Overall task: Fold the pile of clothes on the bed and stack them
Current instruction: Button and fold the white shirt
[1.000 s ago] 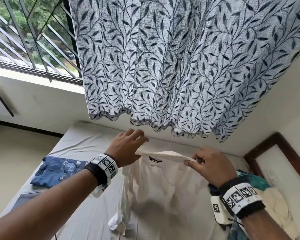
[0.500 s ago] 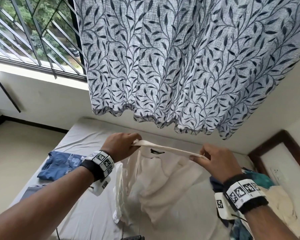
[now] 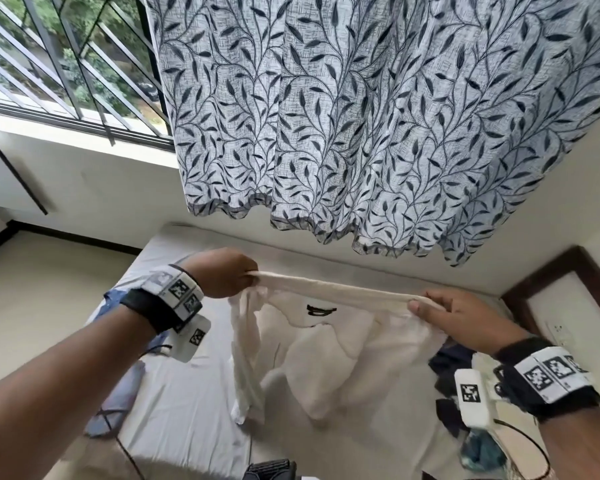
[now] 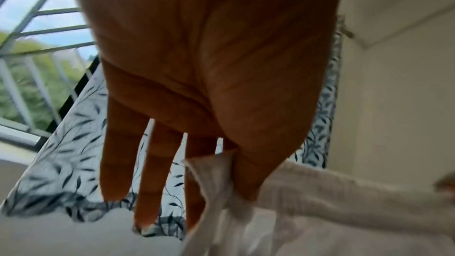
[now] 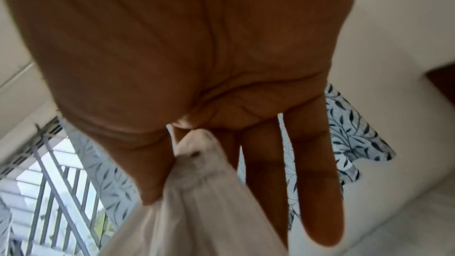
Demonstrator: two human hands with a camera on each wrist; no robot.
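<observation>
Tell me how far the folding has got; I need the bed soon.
Early. One blue garment lies flat left on the bed, seemingly folded. In hand: a white shirt, pinched at its top edge by the left hand and right hand, hanging unfolded. Left: the crumpled pile at right.

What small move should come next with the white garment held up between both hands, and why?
Probably lower it flat onto the bed. The left hand and right hand each pinch one end of the white garment, its top edge stretched taut between them, while the body hangs bunched with its lower part draping onto the sheet. Laid flat, it could be folded.
</observation>
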